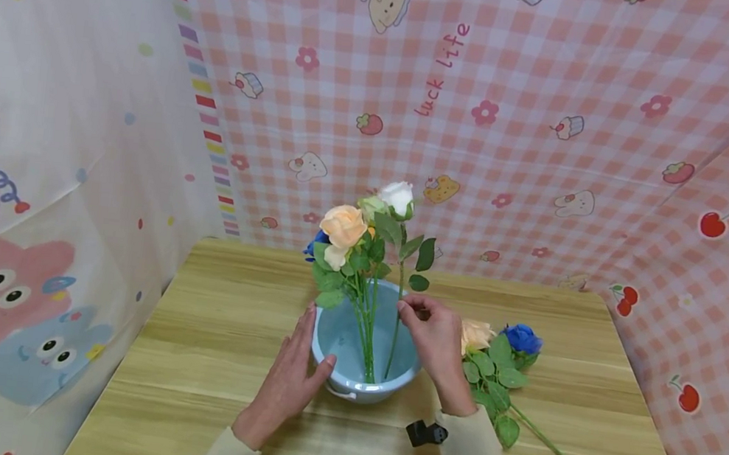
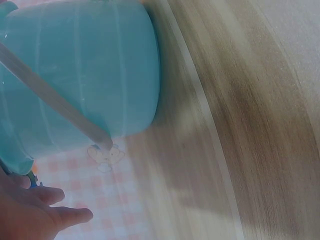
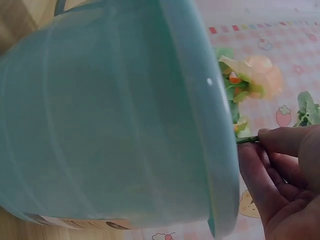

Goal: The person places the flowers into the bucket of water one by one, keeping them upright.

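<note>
One white rose [image 1: 398, 198], long axis near-vertical, blooming toward twelve o'clock, pinched by right hand [image 1: 431, 332], left hand [image 1: 292, 370] straight-fingered, eight o'clock of blue bucket [image 1: 338, 340]

Pink-and-white checked cloth [image 1: 554, 69] hangs behind the table [image 1: 230, 302], printed with cupcakes, strawberries, flowers, animal heads and the words "luck life" [image 1: 441, 69] running steeply upward. A strip of coloured blocks [image 1: 204, 99] edges it on the left. There, a white sheet [image 1: 112, 30] carries scattered dots and big cartoon figures in purple, pink and blue. On the right, more checked cloth [image 1: 716, 309] shows red cherries. The table has pale yellow-brown wood grain and rounded back corners. Light falls softly, leaving faint shadows on the wood.
</note>
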The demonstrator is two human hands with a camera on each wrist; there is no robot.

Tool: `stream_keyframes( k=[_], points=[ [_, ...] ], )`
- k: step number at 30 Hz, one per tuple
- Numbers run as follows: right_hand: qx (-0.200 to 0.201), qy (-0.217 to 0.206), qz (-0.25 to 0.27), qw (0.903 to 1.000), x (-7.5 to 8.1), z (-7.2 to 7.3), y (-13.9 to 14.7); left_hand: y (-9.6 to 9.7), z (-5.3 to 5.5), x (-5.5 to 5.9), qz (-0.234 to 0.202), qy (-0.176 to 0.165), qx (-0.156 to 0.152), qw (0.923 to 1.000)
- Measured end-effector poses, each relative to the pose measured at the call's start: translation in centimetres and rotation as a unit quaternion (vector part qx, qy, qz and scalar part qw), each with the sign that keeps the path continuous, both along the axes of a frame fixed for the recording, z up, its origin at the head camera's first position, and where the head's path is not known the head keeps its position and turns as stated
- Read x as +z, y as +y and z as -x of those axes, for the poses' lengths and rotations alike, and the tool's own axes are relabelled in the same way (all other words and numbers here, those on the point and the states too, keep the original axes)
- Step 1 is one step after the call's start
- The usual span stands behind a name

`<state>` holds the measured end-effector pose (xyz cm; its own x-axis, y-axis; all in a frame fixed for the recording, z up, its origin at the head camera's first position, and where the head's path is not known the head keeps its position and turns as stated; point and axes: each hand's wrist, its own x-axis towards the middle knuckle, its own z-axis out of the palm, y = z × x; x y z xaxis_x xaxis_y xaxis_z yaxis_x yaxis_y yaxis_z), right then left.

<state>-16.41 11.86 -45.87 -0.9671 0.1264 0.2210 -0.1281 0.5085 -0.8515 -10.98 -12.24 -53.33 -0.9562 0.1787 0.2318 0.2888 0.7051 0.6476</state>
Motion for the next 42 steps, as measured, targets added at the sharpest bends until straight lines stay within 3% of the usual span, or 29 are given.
stream_keyframes(
  k=[17, 26, 42],
  points=[
    [0.017, 0.014, -0.094, 0.9953, -0.8, 0.7, -1.2, -0.1, 0.0, -0.2, -0.008, 0.009, 0.001, 0.9999],
    [0.026, -0.009, -0.138, 0.9901, -0.3, 1.1, -2.1, 0.0, 0.0, -0.2, -0.011, 0.007, 0.0, 0.9999],
    [0.058, -0.039, -0.151, 0.9861, -0.5, 2.3, -3.4, 0.0, 0.0, -0.1, -0.009, -0.001, -0.001, 1.0]
  ],
)
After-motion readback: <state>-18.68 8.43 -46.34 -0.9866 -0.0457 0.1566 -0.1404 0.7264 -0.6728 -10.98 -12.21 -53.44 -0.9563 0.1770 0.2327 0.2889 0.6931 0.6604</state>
